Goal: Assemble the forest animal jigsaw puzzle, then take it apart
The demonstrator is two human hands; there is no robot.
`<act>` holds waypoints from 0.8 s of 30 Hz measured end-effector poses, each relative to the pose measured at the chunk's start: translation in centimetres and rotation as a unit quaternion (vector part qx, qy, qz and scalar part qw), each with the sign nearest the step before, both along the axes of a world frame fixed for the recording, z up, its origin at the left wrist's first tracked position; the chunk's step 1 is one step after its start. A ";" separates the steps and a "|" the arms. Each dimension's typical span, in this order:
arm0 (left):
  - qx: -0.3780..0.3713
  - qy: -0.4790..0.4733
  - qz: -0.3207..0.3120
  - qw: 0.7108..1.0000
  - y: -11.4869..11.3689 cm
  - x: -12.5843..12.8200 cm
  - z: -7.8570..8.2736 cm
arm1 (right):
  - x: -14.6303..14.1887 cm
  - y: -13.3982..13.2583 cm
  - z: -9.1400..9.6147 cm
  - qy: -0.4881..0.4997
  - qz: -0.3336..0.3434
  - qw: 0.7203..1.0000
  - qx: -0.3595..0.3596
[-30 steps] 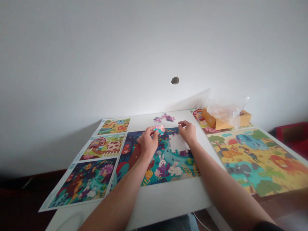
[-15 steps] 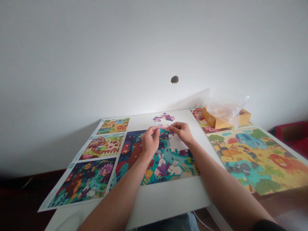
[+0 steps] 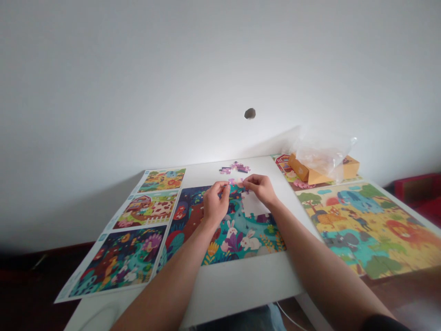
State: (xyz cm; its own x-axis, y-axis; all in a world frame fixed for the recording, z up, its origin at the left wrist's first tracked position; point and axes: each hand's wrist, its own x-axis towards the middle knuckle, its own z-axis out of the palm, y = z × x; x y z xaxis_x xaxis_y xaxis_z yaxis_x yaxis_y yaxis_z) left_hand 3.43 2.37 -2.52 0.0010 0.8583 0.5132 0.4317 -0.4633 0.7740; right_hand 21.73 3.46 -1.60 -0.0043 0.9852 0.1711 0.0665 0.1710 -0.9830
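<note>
Between my two hands are pink and pale jigsaw pieces (image 3: 236, 181), side by side; I cannot tell whether they are joined. My left hand (image 3: 216, 201) pinches their left end with thumb and forefinger, and my right hand (image 3: 261, 188) pinches the right end. Both hands hover over the upper part of a dark forest jigsaw puzzle (image 3: 225, 250) with white rabbits. A white gap (image 3: 253, 204) in that puzzle lies below my right hand. Beyond my hands, several loose purple pieces (image 3: 237, 167) rest on the white table (image 3: 241, 280).
A picture sheet (image 3: 144, 209) with three scenes lies along the left side. At the right is an assembled savanna puzzle (image 3: 361, 230). Behind it, an orange box (image 3: 306, 172) and a clear plastic bag (image 3: 320, 151) sit on a farm puzzle. A wall (image 3: 193, 92) rises behind the table.
My left hand has shifted very slightly to the right, and the pieces moved a little with it. My right hand is almost still, and both keep their pinch.
</note>
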 end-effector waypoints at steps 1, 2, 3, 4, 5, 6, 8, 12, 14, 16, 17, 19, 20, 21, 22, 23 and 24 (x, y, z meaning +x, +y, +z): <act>0.001 0.000 0.000 1.000 0.0 0.0 0.0 | 0.0 0.0 0.0 -0.001 0.001 1.000 -0.001; 0.001 0.001 -0.001 1.000 0.0 0.0 -0.1 | 0.0 0.0 0.0 -0.002 0.000 1.000 -0.003; 0.000 0.001 -0.002 1.000 0.0 -0.1 -0.1 | 0.0 0.0 0.0 -0.006 -0.001 1.000 -0.005; 0.000 0.001 -0.006 1.000 0.0 -0.1 0.0 | 0.0 0.0 0.0 -0.009 -0.003 1.000 -0.006; 0.000 0.001 -0.010 1.000 0.0 -0.1 0.0 | 0.0 -0.1 0.1 -0.014 -0.004 1.000 -0.006; 0.000 0.001 -0.014 1.000 0.0 -0.1 0.1 | 0.0 -0.1 0.2 -0.018 -0.005 1.000 -0.006; 0.000 -0.001 -0.022 1.000 -0.1 -0.1 0.2 | 0.0 -0.2 0.4 -0.023 -0.007 1.000 -0.005; -0.009 -0.009 -0.024 1.000 -0.3 0.0 0.4 | 0.0 -0.3 0.6 -0.024 -0.010 1.000 -0.007; -0.011 -0.012 -0.024 1.000 -0.2 0.0 0.3 | 0.0 -0.3 0.6 -0.020 -0.010 1.000 -0.007; -0.008 -0.013 -0.026 1.000 -0.2 0.0 0.2 | 0.0 -0.4 0.7 -0.013 -0.009 1.000 -0.007; -0.007 -0.012 -0.027 1.000 -0.1 0.0 0.1 | 0.0 -0.4 0.7 -0.009 -0.010 1.000 -0.007; -0.005 -0.007 -0.026 1.000 -0.1 -0.1 0.0 | 0.0 -0.4 0.7 -0.002 -0.011 1.000 -0.006; -0.004 -0.001 -0.023 1.000 -0.1 -0.1 0.0 | 0.0 -0.3 0.7 0.000 -0.012 1.000 -0.004; -0.003 0.007 -0.020 1.000 -0.1 -0.1 0.0 | 0.0 -0.3 0.7 0.002 -0.013 1.000 -0.002; -0.002 0.015 -0.016 1.000 -0.1 -0.2 0.0 | 0.1 -0.3 0.7 0.003 -0.014 1.000 -0.001; 0.000 0.024 -0.013 1.000 -0.1 -0.2 0.0 | 0.1 -0.3 0.6 0.004 -0.015 1.000 0.001; 0.001 0.030 -0.011 1.000 -0.1 -0.3 0.0 | 0.1 -0.3 0.6 0.005 -0.017 1.000 0.003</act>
